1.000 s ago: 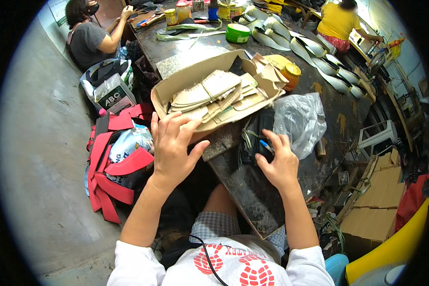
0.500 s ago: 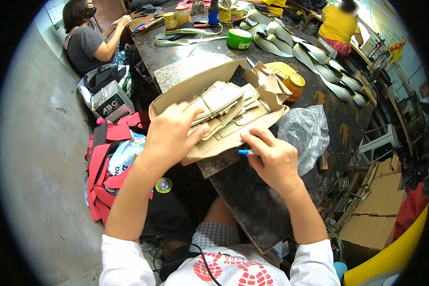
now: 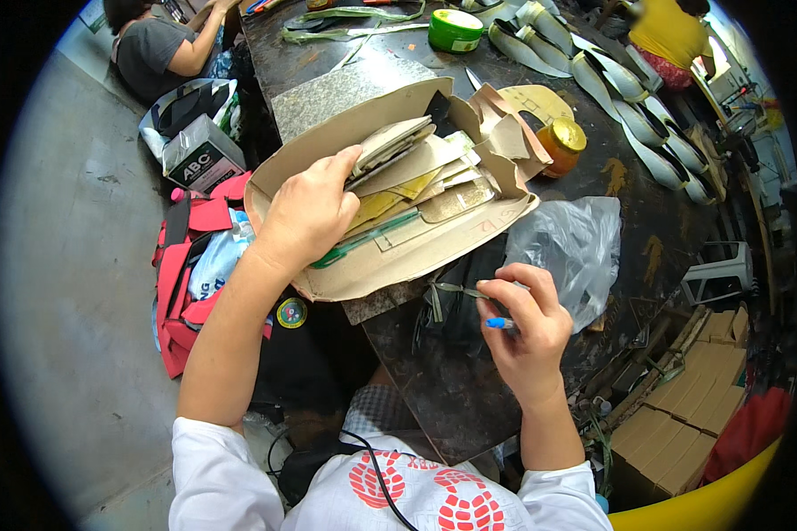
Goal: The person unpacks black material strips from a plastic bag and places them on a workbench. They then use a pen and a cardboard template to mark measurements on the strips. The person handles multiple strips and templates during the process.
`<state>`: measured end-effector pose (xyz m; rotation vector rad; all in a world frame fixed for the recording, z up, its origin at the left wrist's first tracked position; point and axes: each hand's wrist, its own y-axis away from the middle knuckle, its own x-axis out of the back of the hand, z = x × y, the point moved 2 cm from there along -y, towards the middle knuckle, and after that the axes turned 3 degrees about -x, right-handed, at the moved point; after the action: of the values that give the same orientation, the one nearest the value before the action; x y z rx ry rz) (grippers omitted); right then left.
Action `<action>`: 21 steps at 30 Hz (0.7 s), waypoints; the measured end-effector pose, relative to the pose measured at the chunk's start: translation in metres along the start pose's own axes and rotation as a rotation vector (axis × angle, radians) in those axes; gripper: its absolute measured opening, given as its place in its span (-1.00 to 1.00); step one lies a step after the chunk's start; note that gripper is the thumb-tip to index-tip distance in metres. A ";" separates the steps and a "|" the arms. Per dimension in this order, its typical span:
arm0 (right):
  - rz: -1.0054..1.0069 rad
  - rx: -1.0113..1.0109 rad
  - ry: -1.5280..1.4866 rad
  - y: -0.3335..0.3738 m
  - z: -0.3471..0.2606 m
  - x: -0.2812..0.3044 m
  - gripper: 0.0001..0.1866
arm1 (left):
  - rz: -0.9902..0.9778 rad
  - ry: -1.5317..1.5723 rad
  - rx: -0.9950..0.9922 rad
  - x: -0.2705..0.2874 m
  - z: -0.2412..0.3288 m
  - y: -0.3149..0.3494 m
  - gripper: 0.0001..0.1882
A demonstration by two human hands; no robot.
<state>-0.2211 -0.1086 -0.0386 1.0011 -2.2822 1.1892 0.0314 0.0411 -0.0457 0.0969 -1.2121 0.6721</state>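
Observation:
An open cardboard box (image 3: 398, 270) sits tilted at the table's near edge, filled with flat card pieces (image 3: 456, 202). My left hand (image 3: 314, 208) reaches over its near left side, fingers closed on a stack of cards (image 3: 397, 146) held up against the far wall. A green strip (image 3: 367, 239) lies among the cards. My right hand (image 3: 533, 332), right of the box, pinches the end of a thin knotted tie strip (image 3: 452, 288). A pen with a blue end (image 3: 499, 323) is also held in this hand, its other end hidden.
A crumpled clear plastic bag (image 3: 567, 248) lies by my right hand. Beyond the box stand an orange jar (image 3: 561, 146) and a green tub (image 3: 455, 31). Curved shoe-upper pieces (image 3: 642, 124) line the right side. Red bags (image 3: 186, 292) lie left; two other people sit farther off.
My left hand has closed on a card stack and tipped it toward the box's far wall, baring cards beneath. My right hand has drawn back from the box's near edge, now with the tie strip.

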 end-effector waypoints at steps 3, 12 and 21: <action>-0.034 0.023 0.046 -0.013 0.000 0.008 -0.54 | -0.044 0.085 0.009 0.006 -0.007 -0.006 -0.48; -0.371 0.146 0.303 -0.112 0.007 -0.003 -0.64 | -0.277 0.306 0.177 0.030 -0.029 -0.028 -0.43; -0.621 0.178 0.534 -0.150 0.060 -0.078 -0.57 | -0.311 0.280 0.130 0.030 -0.032 -0.036 -0.47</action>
<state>-0.0578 -0.1841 -0.0374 1.1629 -1.3386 1.1995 0.0826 0.0385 -0.0214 0.2848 -0.8596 0.4721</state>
